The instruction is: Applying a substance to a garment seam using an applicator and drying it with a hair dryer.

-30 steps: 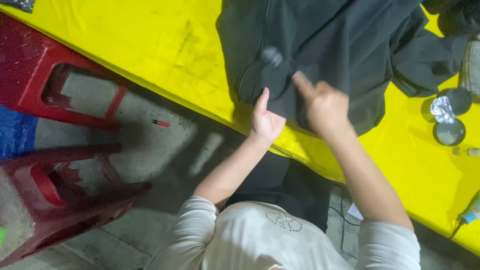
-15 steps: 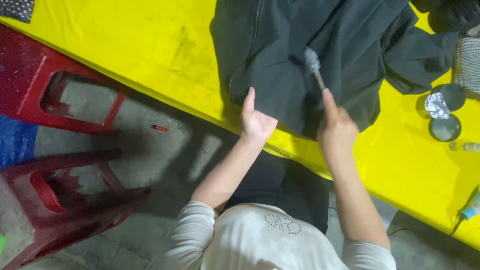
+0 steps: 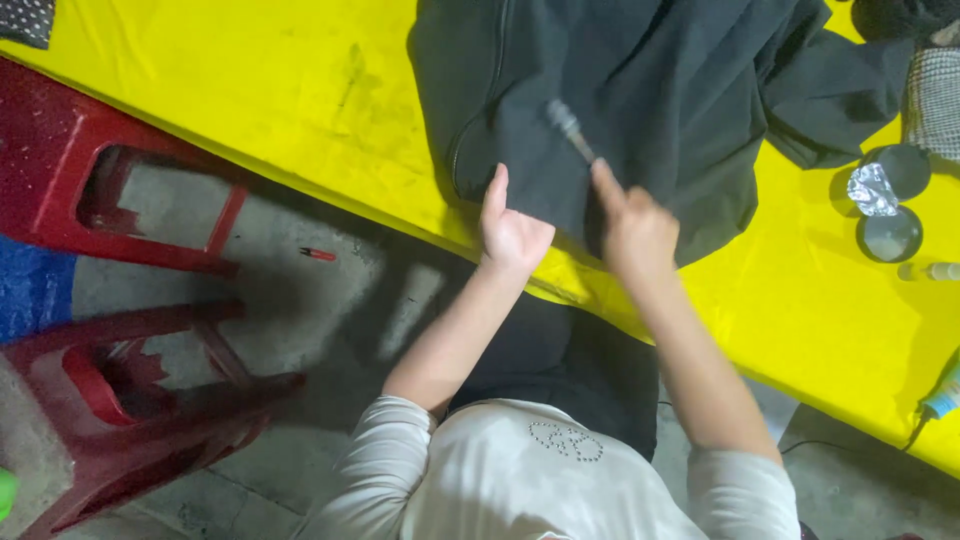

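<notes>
Fleece garment (image 3: 640, 90), dark, soft, under slim metallic tool (image 3: 570, 128).

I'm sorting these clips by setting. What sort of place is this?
Probably an informal garment workshop or home work area. A dark garment lies on a table with a yellow cover, red plastic stools stand on bare concrete floor, and the right hand works a small tool on the cloth.
</notes>
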